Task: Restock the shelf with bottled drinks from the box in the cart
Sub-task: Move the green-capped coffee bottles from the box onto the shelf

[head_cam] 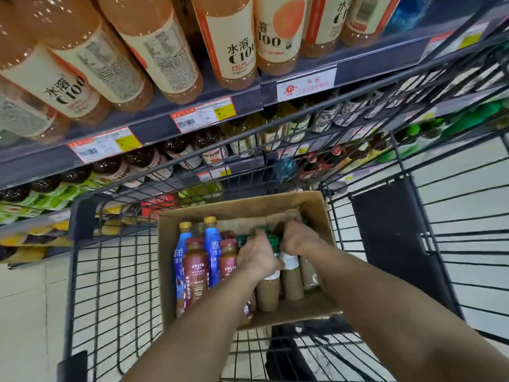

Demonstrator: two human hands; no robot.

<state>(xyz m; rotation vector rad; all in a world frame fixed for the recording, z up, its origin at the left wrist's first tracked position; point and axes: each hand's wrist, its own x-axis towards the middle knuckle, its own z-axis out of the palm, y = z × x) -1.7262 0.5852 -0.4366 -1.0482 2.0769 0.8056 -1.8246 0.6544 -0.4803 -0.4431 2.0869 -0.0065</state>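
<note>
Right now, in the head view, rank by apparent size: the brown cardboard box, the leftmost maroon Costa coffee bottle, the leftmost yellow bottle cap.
1. Brown cardboard box
2. Leftmost maroon Costa coffee bottle
3. Leftmost yellow bottle cap

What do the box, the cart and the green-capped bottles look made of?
The box looks like matte brown cardboard, raw folded edges; the cart, dark coated metal wire grid; the green-capped bottles, probably clear glossy plastic, drink showing through.

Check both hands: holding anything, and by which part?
Both the left hand and right hand grip green-capped beige drink bottles by their tops, inside the cardboard box.
</note>
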